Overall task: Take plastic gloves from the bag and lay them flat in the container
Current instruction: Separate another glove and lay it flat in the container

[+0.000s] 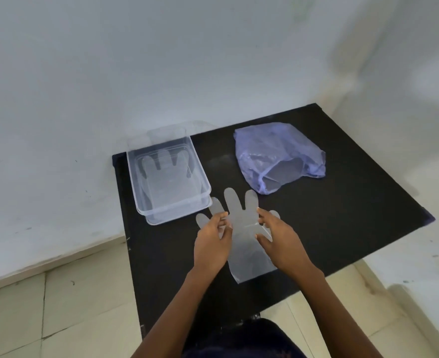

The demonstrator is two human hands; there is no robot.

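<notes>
A clear plastic glove (241,223) lies spread on the black table (342,202), fingers pointing away from me. My left hand (212,244) pinches its left edge near the thumb and little fingers. My right hand (278,239) rests on its right edge with fingers spread. A clear plastic container (203,182) stands at the table's back left, and a glove (166,174) lies flat inside it. A crumpled blue plastic bag (278,153) sits at the back right, its mouth facing me.
White walls close in behind and to the right of the table. Beige floor tiles (58,306) lie to the left and below. The container sits close to the table's left edge.
</notes>
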